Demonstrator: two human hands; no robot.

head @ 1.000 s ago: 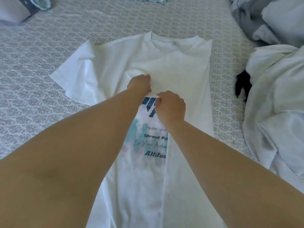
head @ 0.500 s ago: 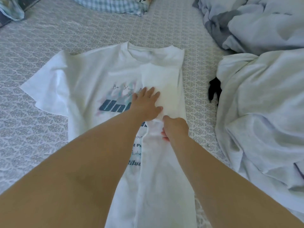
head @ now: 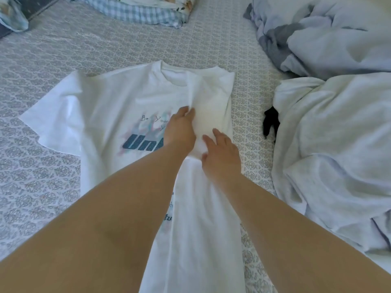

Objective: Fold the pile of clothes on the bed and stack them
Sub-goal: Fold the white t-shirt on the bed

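A white cotton printed T-shirt (head: pixel 110 106) lies flat on the grey patterned bed (head: pixel 53 182) (right side folded inward). Left hand (head: pixel 179 132) and right hand (head: pixel 222 153) press the folded sleeve, grip relaxed, fingers straight.

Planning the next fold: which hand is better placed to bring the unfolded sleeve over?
Probably left. The left hand is nearer the spread sleeve; the right hand rests on the folded side.

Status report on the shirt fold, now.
Left hand and right hand flat, pressing folded sleeve. White T-shirt: right side folded in, left sleeve still spread. Unfolded pile alongside, clear.
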